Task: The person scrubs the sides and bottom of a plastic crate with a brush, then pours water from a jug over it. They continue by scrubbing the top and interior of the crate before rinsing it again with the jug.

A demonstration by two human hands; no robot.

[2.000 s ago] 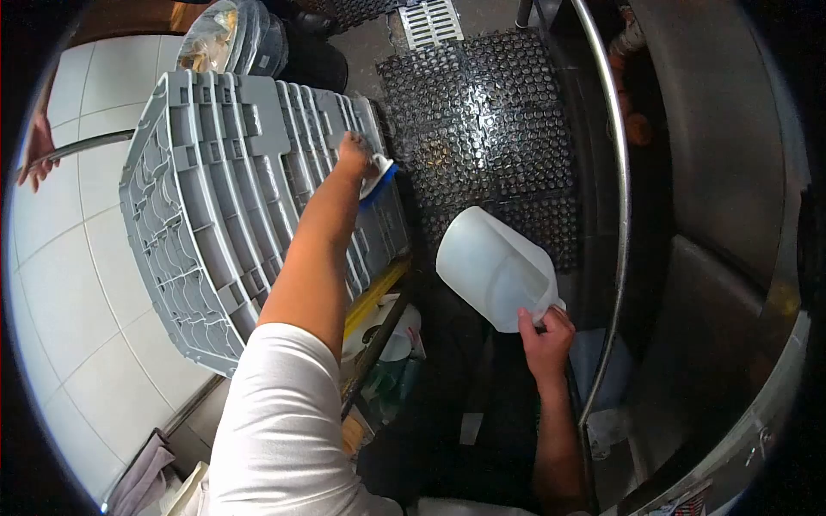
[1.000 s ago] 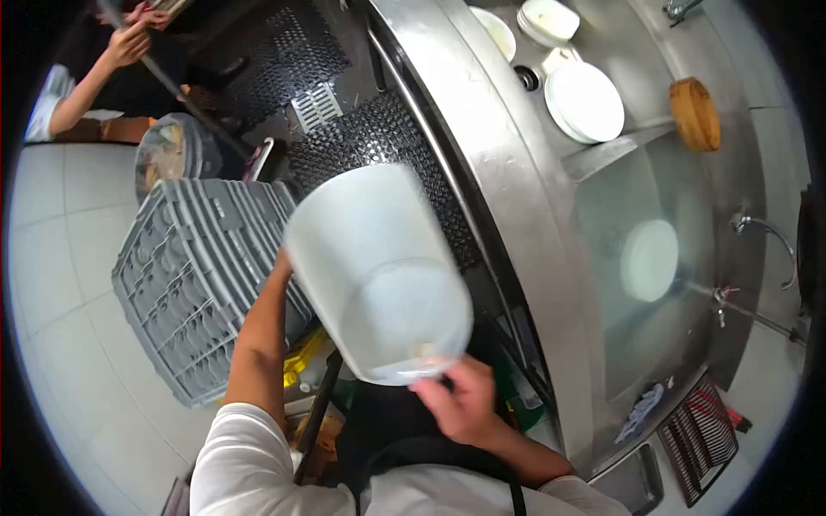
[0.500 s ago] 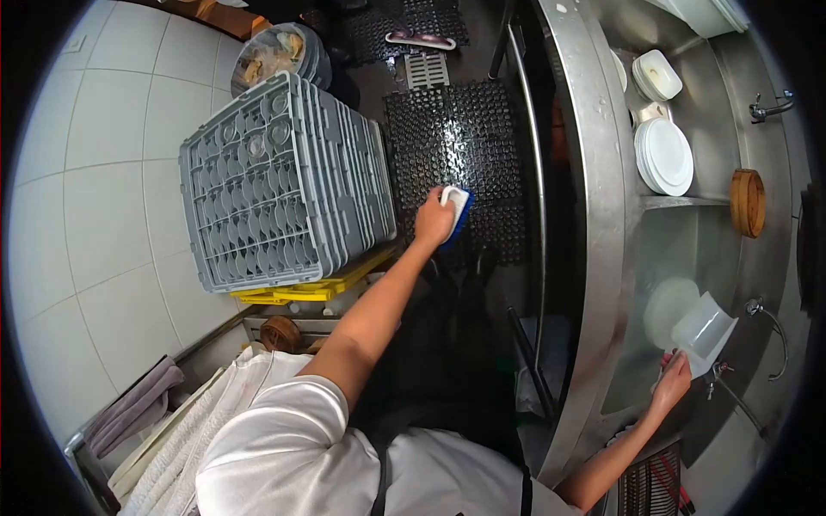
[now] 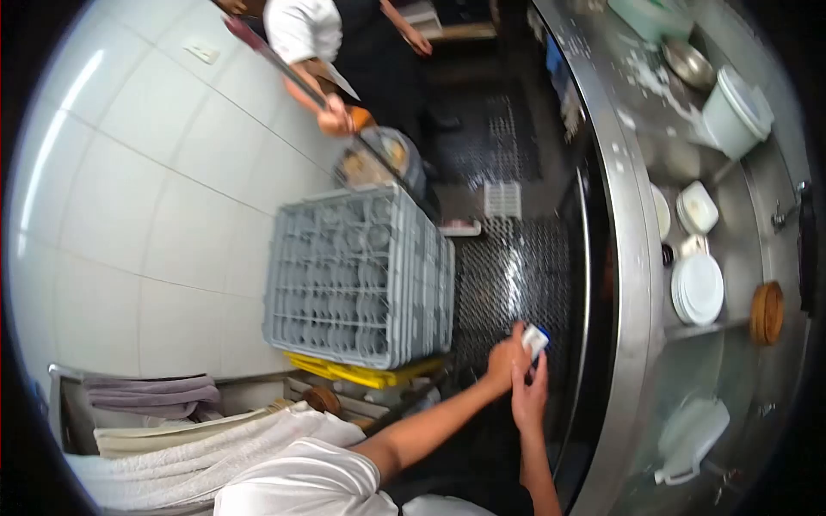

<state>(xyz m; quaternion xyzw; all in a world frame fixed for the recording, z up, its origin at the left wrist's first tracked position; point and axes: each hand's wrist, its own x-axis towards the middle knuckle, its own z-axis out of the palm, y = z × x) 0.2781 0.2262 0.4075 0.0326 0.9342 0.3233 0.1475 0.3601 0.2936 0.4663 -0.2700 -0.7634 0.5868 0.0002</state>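
The left grip (image 4: 503,361) is closed around a blue-and-white scrub brush (image 4: 535,340), held above the black floor mat (image 4: 508,284). The right grip (image 4: 529,397), fingers loosely spread, is raised just below it, touching the brush's lower end.

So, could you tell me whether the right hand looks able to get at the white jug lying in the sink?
Probably yes: the right hand is by the brush, and only the steel sink rim lies between it and the white jug, with nothing over the jug.
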